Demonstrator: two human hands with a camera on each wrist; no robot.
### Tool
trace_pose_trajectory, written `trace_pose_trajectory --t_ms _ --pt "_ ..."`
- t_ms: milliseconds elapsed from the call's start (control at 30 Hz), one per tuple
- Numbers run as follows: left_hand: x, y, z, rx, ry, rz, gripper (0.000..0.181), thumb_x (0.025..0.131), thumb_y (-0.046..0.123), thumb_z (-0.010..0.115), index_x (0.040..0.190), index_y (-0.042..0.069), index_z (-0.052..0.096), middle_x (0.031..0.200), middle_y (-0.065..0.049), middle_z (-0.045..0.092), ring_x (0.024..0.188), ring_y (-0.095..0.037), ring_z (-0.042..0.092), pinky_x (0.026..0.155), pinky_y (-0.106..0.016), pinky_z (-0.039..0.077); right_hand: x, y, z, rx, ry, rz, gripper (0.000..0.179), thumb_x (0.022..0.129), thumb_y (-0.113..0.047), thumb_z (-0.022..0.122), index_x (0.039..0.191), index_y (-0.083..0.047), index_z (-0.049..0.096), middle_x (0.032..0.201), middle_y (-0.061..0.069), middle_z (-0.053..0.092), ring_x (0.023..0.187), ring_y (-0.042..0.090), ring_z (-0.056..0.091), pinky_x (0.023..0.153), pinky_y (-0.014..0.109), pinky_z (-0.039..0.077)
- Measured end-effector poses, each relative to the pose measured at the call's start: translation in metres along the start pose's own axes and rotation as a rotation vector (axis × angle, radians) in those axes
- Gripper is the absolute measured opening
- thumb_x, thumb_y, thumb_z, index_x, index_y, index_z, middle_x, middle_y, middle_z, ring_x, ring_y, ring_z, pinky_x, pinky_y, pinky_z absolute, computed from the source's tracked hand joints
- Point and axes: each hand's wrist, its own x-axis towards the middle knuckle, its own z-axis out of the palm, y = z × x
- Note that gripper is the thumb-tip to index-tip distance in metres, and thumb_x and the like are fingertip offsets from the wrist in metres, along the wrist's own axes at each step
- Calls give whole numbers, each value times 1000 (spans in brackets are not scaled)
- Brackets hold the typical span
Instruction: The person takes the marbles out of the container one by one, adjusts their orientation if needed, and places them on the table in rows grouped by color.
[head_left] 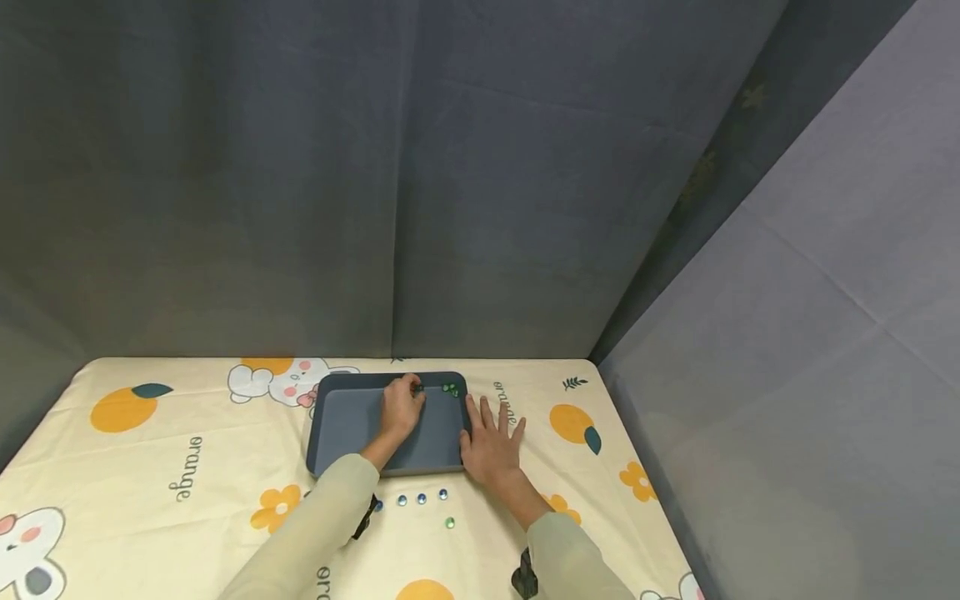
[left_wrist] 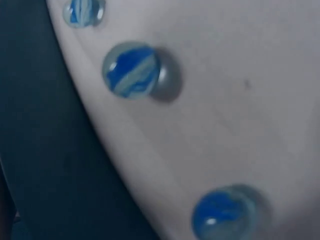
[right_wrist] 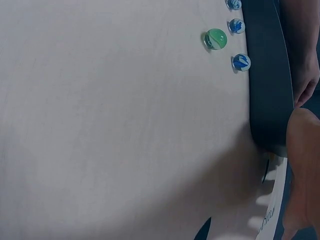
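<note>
From the head camera, a dark blue-grey rectangular tray [head_left: 352, 417] sits on a worktop [head_left: 240, 467] covered in cream printed cloth, its long axis running nine to three o'clock. Inside, the left hand [head_left: 402, 408] curls its fingers, thumb and forefinger appearing to pinch a small dark-green marble [head_left: 418, 388]. A cluster of shiny green glass marbles [head_left: 450, 389] lies in the tray's two o'clock corner, at three o'clock from that pinch. The right hand [head_left: 492, 446] grasps nothing; it lies flat, fingers spread, along the tray's three o'clock edge. Past the six o'clock edge is a row of blue-swirled clear glass marbles [head_left: 422, 498]. A lone pale-green glass marble [head_left: 450, 522] lies at seven o'clock from the right hand, the nearer one, and five o'clock from the left.

In the left wrist view, three blue-swirled marbles lie beside the tray's wall, which fills the nine o'clock side; the left hand's grasp is out of sight.

In the right wrist view, the pale-green marble lies near twelve o'clock, with blue-swirled marbles between it and the tray.
</note>
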Motion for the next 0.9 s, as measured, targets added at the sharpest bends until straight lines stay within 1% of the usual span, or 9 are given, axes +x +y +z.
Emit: trace_pose_trajectory --t_ms 33,100,200,233,267,533,633,733,900 --pt "1 -1 1 11 6 15 21 79 -2 79 97 -2 69 84 -14 65 80 -30 64 70 -44 53 0 0 0 4 2 -2 62 104 -40 40 161 -26 19 163 7 25 148 43 15 110 73 9" --pt "2 0 1 36 3 22 21 80 0 79 97 -1 69 86 -15 66 82 -32 66 71 -45 54 0 0 -1 9 4 -5 62 104 -40 40 161 -25 20 163 7 25 147 43 15 110 73 9" --pt "4 4 2 95 -28 -14 21 82 3 80 100 0 69 92 -17 68 87 -36 67 73 -48 55 0 1 -3 8 -2 -3 62 105 -40 40 161 -26 19 163 7 25 148 43 15 110 73 9" --pt "4 8 1 115 -51 -41 21 83 3 79 102 -1 69 95 -19 68 90 -39 67 76 -51 54 -1 1 -3 3 -5 2 62 105 -41 40 161 -26 18 163 7 24 148 43 15 110 73 9" --pt "4 10 0 132 -64 -53 21 84 4 79 102 -1 69 96 -19 68 91 -40 67 76 -52 54 -1 1 -3 -2 -6 5 62 105 -41 39 161 -26 18 163 6 24 148 43 15 110 72 9" --pt "6 9 5 218 -68 -69 17 85 9 79 95 3 67 89 -17 68 83 -40 67 67 -53 53 -1 -2 -2 -15 -13 17 62 105 -42 38 161 -27 17 164 5 23 148 42 14 110 72 9" --pt "6 8 4 231 -75 -61 16 86 7 78 95 3 67 89 -16 67 82 -39 67 66 -52 53 -1 -2 -3 -8 -8 14 62 104 -42 39 161 -27 18 163 7 24 148 42 15 110 72 9" --pt "6 7 3 227 -74 -35 16 85 5 78 96 2 67 88 -16 67 81 -39 67 64 -52 54 -1 -2 -3 1 0 10 62 104 -41 40 161 -26 20 163 7 26 147 43 16 110 72 10" --pt "5 5 -1 190 -78 3 14 85 1 77 97 0 71 89 -17 69 84 -36 68 71 -51 54 -1 0 -3 -4 0 11 62 104 -41 41 161 -26 19 163 6 26 148 42 16 110 72 11"
